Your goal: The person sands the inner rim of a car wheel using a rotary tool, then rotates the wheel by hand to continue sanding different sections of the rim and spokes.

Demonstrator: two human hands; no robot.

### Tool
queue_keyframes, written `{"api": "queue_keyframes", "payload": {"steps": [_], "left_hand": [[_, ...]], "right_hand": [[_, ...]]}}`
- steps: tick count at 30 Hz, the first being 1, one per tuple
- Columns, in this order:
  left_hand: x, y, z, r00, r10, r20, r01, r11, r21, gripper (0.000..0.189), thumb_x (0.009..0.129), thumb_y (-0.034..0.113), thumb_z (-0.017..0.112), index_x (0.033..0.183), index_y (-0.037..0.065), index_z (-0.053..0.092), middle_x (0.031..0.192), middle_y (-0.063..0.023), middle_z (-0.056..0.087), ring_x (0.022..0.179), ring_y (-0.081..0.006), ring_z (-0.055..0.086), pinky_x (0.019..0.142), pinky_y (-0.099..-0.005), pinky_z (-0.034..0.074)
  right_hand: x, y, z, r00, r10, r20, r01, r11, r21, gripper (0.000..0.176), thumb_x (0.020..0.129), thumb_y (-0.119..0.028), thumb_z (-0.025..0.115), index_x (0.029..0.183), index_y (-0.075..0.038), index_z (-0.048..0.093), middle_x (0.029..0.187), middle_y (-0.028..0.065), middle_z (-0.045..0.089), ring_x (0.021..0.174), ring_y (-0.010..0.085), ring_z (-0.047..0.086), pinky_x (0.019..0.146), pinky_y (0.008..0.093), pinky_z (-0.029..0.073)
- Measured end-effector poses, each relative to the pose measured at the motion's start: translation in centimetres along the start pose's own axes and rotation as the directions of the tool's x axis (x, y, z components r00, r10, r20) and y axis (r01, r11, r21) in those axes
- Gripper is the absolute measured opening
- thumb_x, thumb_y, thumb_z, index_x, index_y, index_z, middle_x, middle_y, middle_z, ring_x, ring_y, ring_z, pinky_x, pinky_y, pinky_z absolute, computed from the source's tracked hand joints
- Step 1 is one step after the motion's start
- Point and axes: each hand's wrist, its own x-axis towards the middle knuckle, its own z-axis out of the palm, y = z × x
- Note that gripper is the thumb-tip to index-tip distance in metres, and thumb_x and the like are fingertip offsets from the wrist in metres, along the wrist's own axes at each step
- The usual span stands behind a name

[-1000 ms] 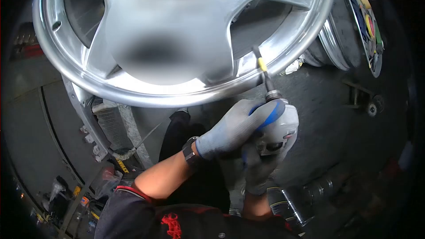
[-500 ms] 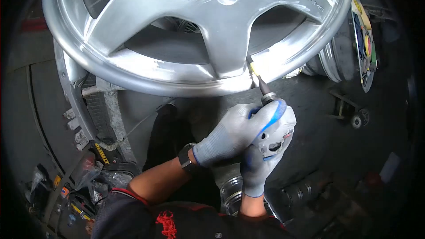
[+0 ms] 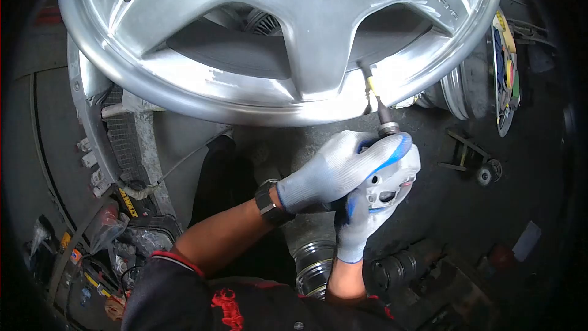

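A silver alloy wheel [image 3: 202, 86] with broad spokes fills the top of the view, its face toward me. Both my hands wear grey and blue gloves and wrap one grey power tool [image 3: 390, 185]. My left hand [image 3: 334, 171] covers the top of the tool body, and my right hand [image 3: 361, 224] grips it from below. The tool's thin shaft with a yellow band [image 3: 372, 89] reaches up, and its tip rests on the wheel's inner rim beside a spoke. A dark watch sits on my left wrist.
More rims [image 3: 456, 89] lean at the right, with a colourful disc [image 3: 505, 67] against them. A small wheeled dolly [image 3: 474, 162] stands on the dark floor. A radiator-like part [image 3: 122, 141] and cluttered tools lie at the left; a shiny cylinder [image 3: 312, 266] sits under my arms.
The wheel sits lower and closer in view, and its centre holes now show. Both hands and the tool have shifted right and up a little, the tip staying on the rim near the spoke.
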Motion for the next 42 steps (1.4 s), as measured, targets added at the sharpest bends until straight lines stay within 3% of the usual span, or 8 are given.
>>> {"api": "queue_keyframes", "payload": {"steps": [16,19,28,32,34,35,37,42], "left_hand": [[-0.6,-0.1,-0.4,1.0,-0.027,-0.008,0.028,0.995,0.095,0.038,0.099,0.027,0.056,0.114,-0.007,0.064,0.095,-0.008,0.07,0.089,-0.008,0.06,0.078,-0.028,0.049],[-1.6,0.5,-0.3,0.996,-0.049,-0.07,0.058,0.989,0.139,0.037,0.097,0.025,0.058,0.114,-0.007,0.064,0.097,-0.0081,0.07,0.089,-0.0084,0.06,0.079,-0.0282,0.05],[-2.6,2.3,0.2,0.944,-0.231,-0.234,0.325,0.773,0.545,0.05,0.093,0.044,0.059,0.105,-0.003,0.068,0.086,-0.0157,0.069,0.081,-0.011,0.063,0.076,-0.0287,0.051],[-2.2,3.8,0.9,0.9,-0.343,-0.269,0.436,0.697,0.57,0.055,0.092,0.05,0.058,0.104,-0.003,0.068,0.085,-0.0138,0.069,0.079,-0.0103,0.061,0.074,-0.0291,0.051],[-2.0,2.4,0.2,0.93,-0.296,-0.215,0.366,0.756,0.542,0.056,0.093,0.05,0.058,0.105,-0.004,0.068,0.085,-0.0118,0.069,0.079,-0.0102,0.061,0.074,-0.0286,0.051],[-1.9,1.8,0.0,0.956,-0.241,-0.167,0.292,0.814,0.502,0.058,0.093,0.051,0.057,0.106,-0.004,0.067,0.085,-0.0097,0.068,0.079,-0.0101,0.06,0.073,-0.0281,0.051],[-1.3,1.7,0.0,0.972,-0.204,-0.117,0.235,0.859,0.454,0.059,0.094,0.051,0.057,0.108,-0.005,0.067,0.086,-0.0084,0.067,0.08,-0.0102,0.058,0.074,-0.0278,0.05],[-1.4,0.5,-0.9,0.991,-0.114,-0.068,0.131,0.92,0.37,0.059,0.095,0.049,0.056,0.109,-0.007,0.065,0.088,-0.0076,0.066,0.083,-0.0108,0.056,0.077,-0.0276,0.048]], "right_hand": [[-0.8,1.6,-0.2,0.999,-0.039,-0.012,0.04,0.989,0.141,0.109,0.064,-0.008,0.08,0.153,0.0,0.017,0.147,0.0177,0.035,0.135,0.0284,0.039,0.113,0.0436,0.031],[-2.0,3.1,-0.6,0.996,-0.09,0.007,0.09,0.978,-0.191,0.109,0.063,-0.007,0.08,0.152,0.0,0.018,0.147,0.0177,0.035,0.134,0.0284,0.04,0.113,0.043,0.032],[-6.7,8.1,-0.6,0.923,0.317,0.217,-0.383,0.805,0.453,0.092,0.089,-0.037,0.067,0.155,-0.006,0.012,0.151,0.0146,0.033,0.138,0.0218,0.037,0.114,0.0428,0.031],[-7.2,7.4,0.3,0.88,0.41,0.241,-0.455,0.872,0.178,0.087,0.087,-0.036,0.07,0.152,-0.004,0.022,0.147,0.0148,0.038,0.134,0.0216,0.042,0.113,0.0411,0.033],[-6.5,7.6,0.2,0.908,-0.328,0.26,0.411,0.816,-0.407,0.074,0.085,-0.024,0.07,0.145,-0.001,0.034,0.139,0.0138,0.047,0.126,0.0212,0.05,0.108,0.0384,0.04],[-6.1,6.8,-0.5,0.91,-0.326,0.256,0.408,0.816,-0.41,0.074,0.085,-0.024,0.07,0.145,-0.001,0.034,0.139,0.0138,0.047,0.126,0.0212,0.05,0.108,0.0384,0.04],[-2.9,1.0,0.4,0.891,0.357,0.282,-0.375,0.927,0.012,0.069,0.079,-0.013,0.071,0.139,0.002,0.041,0.131,0.0122,0.053,0.12,0.0212,0.054,0.102,0.0368,0.045],[-2.9,2.0,1.8,0.992,0.065,0.112,-0.082,0.984,0.158,0.059,0.071,-0.006,0.079,0.124,-0.004,0.054,0.116,0.0084,0.063,0.103,0.0213,0.063,0.09,0.0361,0.052]]}}
